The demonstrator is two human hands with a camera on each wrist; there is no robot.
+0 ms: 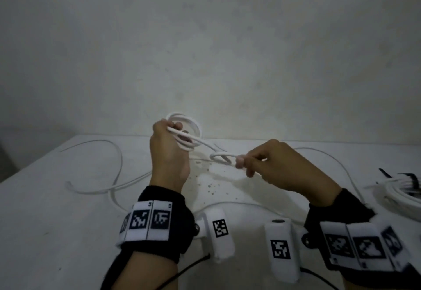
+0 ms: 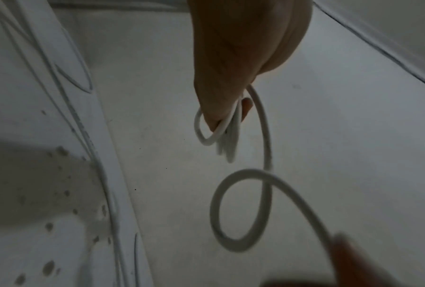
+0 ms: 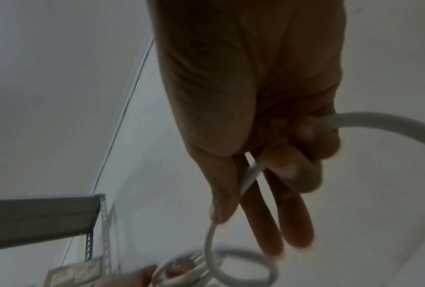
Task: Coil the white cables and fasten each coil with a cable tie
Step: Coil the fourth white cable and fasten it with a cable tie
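Note:
My left hand (image 1: pixel 169 131) holds a small coil of white cable (image 1: pixel 190 130) raised above the table, thumb and fingers pinching the loops together (image 2: pixel 227 134). From the coil a strand runs right into a small fresh loop (image 1: pixel 219 158), also seen large as the loop (image 2: pixel 240 211). My right hand (image 1: pixel 245 163) pinches that strand between thumb and fingers (image 3: pixel 251 170), a little lower than the left hand. The rest of this cable trails off the right hand across the table.
A loose white cable (image 1: pixel 114 159) snakes over the white table (image 1: pixel 57 232) at the left. A finished white coil with a black tie (image 1: pixel 407 182) lies at the right edge. A plain wall stands close behind. Dark specks dot the tabletop centre.

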